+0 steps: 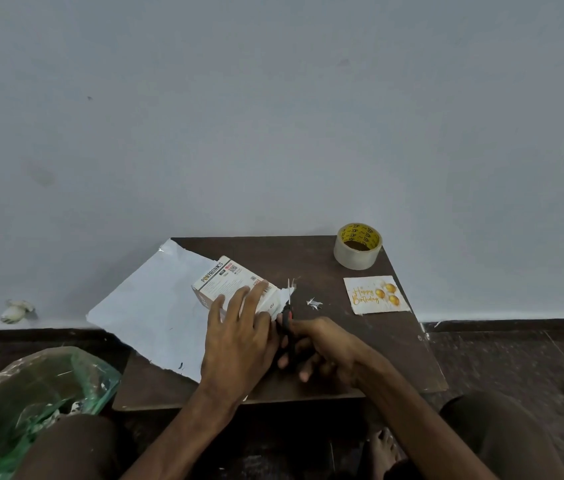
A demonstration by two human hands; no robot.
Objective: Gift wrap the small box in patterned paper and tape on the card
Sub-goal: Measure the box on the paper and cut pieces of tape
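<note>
Small white printed cardboard box [230,284], lying on pale wrapping paper [149,306], pressed down by flat-fingered left hand [239,334]. Beside it, right hand [325,348] curled round red-and-black scissors [288,311]; press firmly, cut straight along box edge.

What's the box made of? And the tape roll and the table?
The box looks like thin cardboard, matte white with printed text and a barcode. The tape roll seems clear, shiny plastic film on a yellow printed core, probably cardboard. The table looks like dull dark brown wood or laminate; hard to tell which.
</note>
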